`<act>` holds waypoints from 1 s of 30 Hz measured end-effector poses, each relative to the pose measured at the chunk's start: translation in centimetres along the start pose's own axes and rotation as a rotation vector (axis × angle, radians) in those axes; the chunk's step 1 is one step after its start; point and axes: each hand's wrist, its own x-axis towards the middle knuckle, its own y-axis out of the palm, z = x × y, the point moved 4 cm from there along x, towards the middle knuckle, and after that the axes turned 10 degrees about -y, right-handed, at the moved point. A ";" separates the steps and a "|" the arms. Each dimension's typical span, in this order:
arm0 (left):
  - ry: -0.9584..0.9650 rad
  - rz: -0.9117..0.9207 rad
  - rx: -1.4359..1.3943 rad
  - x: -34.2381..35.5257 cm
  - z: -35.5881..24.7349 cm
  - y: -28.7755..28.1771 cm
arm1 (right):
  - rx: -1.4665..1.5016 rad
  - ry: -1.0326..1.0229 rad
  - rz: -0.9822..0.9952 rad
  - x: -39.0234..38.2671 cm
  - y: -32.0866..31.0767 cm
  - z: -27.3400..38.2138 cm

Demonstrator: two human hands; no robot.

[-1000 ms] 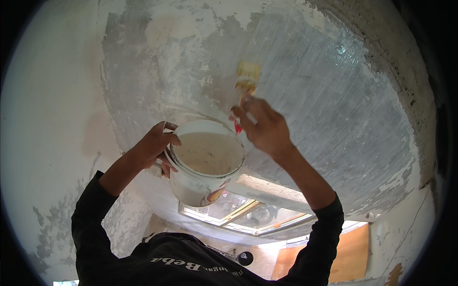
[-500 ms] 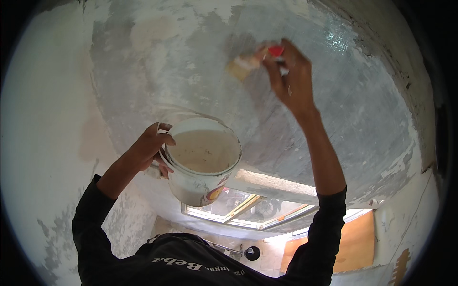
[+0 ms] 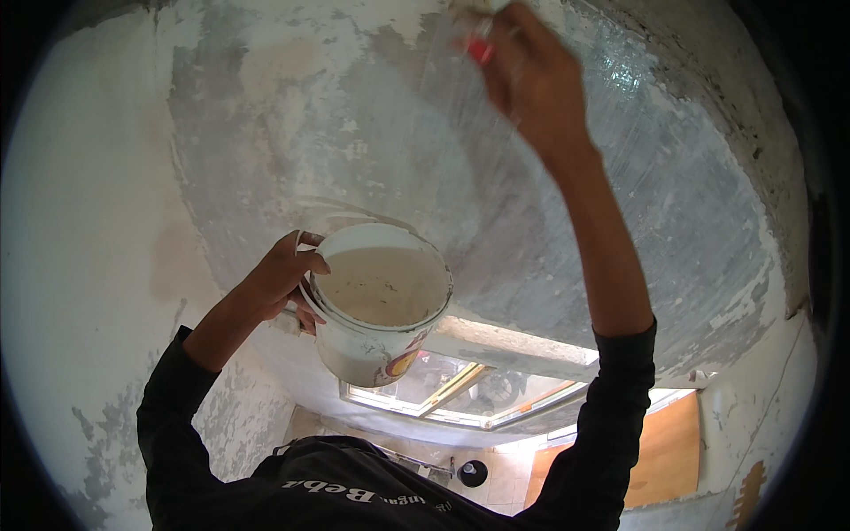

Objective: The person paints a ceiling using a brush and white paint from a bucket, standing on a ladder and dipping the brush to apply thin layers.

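My left hand (image 3: 282,276) grips a white plastic bucket (image 3: 354,352) by its rim, with the thumb over the edge and the fingers outside, beside the thin handle. Pale liquid, probably paint, shows inside the bucket, with dark specks on it. High up near the top edge, my right hand (image 3: 542,88) is closed on a paintbrush (image 3: 479,49) with red on it. The brush is blurred, and its bristle end is partly hidden by the fingers. Behind both hands spreads a patchy grey wall (image 3: 381,146); whether the bristles touch it is hard to tell.
Below the bucket is a window (image 3: 460,389) with a light frame. An orange-brown board (image 3: 664,451) stands at the lower right. A round black object (image 3: 472,473) lies far below. On the left a pale wall (image 3: 88,221) has peeling patches.
My right hand has moved up with the paintbrush, toward the top edge. The bucket and my left hand have stayed almost where they were.
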 end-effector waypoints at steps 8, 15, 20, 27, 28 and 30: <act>-0.016 -0.017 0.014 0.3 0.3 -0.8 | 0.193 -0.067 0.227 -8.7 0.6 13.3; -0.040 -0.012 0.005 0.3 0.1 -0.5 | 0.409 0.075 0.248 -9.5 -1.1 14.9; -0.055 0.002 -0.004 0.5 0.5 -1.1 | 0.422 0.323 0.138 -5.8 -2.0 8.1; -0.054 -0.019 -0.027 0.8 0.8 -1.0 | 0.249 0.267 -0.094 -1.2 -4.0 2.9; -0.057 -0.006 -0.019 0.9 0.9 -1.0 | 0.211 0.210 -0.141 -1.0 -4.4 3.0; -0.064 0.015 -0.003 1.0 0.9 -1.2 | 0.140 0.095 -0.240 -0.9 -5.0 3.3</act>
